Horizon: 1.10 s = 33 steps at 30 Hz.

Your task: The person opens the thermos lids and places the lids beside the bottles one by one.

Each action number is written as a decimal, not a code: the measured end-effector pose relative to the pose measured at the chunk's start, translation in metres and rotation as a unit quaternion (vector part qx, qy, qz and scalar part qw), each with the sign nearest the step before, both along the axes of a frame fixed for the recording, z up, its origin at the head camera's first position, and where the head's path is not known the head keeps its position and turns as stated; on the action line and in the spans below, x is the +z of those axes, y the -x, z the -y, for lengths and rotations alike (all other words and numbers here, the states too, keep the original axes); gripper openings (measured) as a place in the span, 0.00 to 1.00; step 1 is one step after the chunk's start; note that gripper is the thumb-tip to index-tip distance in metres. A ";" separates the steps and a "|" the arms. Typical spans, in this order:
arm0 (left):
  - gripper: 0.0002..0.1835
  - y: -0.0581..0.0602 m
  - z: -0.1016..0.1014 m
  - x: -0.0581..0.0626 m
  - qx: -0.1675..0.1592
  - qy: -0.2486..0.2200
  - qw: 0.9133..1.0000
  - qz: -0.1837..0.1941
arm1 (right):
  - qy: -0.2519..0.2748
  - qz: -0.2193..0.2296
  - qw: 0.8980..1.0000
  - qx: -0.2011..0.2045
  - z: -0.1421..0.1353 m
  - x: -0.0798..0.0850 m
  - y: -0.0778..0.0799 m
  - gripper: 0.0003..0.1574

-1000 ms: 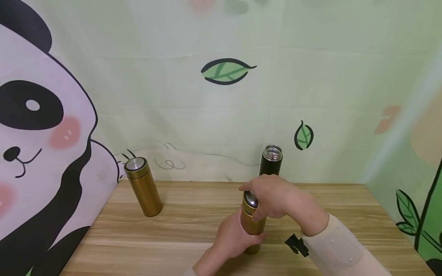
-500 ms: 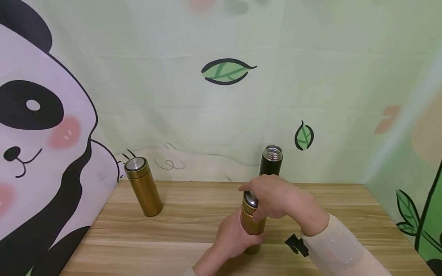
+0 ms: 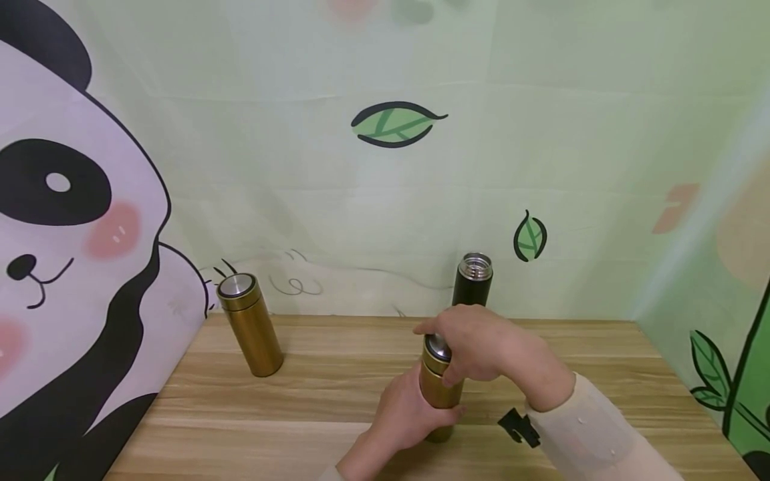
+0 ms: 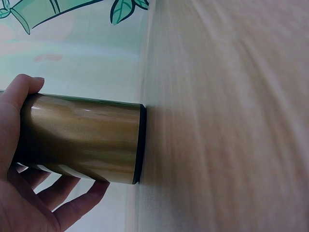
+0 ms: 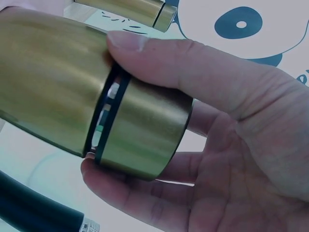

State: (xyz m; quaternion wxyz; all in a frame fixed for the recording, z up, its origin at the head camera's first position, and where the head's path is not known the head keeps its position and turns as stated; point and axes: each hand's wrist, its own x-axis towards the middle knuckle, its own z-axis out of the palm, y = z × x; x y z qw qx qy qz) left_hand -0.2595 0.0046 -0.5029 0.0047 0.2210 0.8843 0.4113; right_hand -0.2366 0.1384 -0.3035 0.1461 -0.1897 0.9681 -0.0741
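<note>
A gold thermos bottle (image 3: 442,391) stands upright on the table in front of me. My left hand (image 3: 404,409) grips its body; the left wrist view shows the thumb on one side, the fingers on the other, and the black base (image 4: 140,144) against the tabletop. Around the gold lid (image 5: 145,128) curl the thumb and fingers of my right hand (image 3: 490,341). In the right wrist view a shiny silver band shows between the lid and the body. Right behind that hand is a black thermos bottle (image 3: 472,287) without a lid, its steel mouth facing up and its lower part hidden.
A second gold thermos bottle (image 3: 252,334), lid on, stands at the left of the wooden table (image 3: 337,374). Behind the table's back edge hangs a green cloth backdrop (image 3: 361,220) printed with a panda and leaves. A black clip-like piece (image 3: 519,427) sits by the right sleeve.
Very little differs. The fingers of my right hand shift slightly on the lid; the left hand and all the bottles stay in place.
</note>
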 end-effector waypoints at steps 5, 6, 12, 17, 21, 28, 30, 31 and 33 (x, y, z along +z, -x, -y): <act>0.38 0.000 0.000 -0.001 0.003 -0.001 1.000 -0.001 | -0.002 -0.008 1.000 0.011 -0.001 0.000 0.000 0.47; 0.38 0.000 0.000 -0.001 0.004 0.000 1.000 -0.002 | -0.002 -0.010 1.000 0.014 -0.001 0.000 0.000 0.47; 0.37 0.000 -0.001 0.000 0.006 0.003 1.000 -0.003 | -0.007 -0.019 0.999 0.030 -0.003 0.000 0.001 0.46; 0.36 0.000 -0.001 -0.001 0.005 0.000 1.000 -0.001 | -0.013 -0.022 0.999 0.036 -0.003 0.000 0.000 0.45; 0.36 0.000 0.000 -0.001 0.003 -0.002 1.000 -0.001 | -0.012 -0.022 0.999 0.036 -0.003 -0.001 0.000 0.45; 0.36 0.000 0.000 0.001 0.003 -0.002 1.000 -0.002 | -0.004 -0.023 0.999 0.038 -0.003 0.000 -0.001 0.43; 0.36 0.000 0.000 0.001 0.002 -0.002 1.000 -0.003 | -0.004 -0.022 0.999 0.038 -0.003 0.000 -0.001 0.42; 0.36 -0.001 0.000 0.001 0.002 -0.001 1.000 -0.004 | -0.004 -0.022 0.999 0.038 -0.003 0.000 -0.001 0.42; 0.36 0.000 0.000 0.001 0.001 0.001 1.000 -0.007 | -0.002 -0.022 0.999 0.039 -0.003 0.001 -0.001 0.41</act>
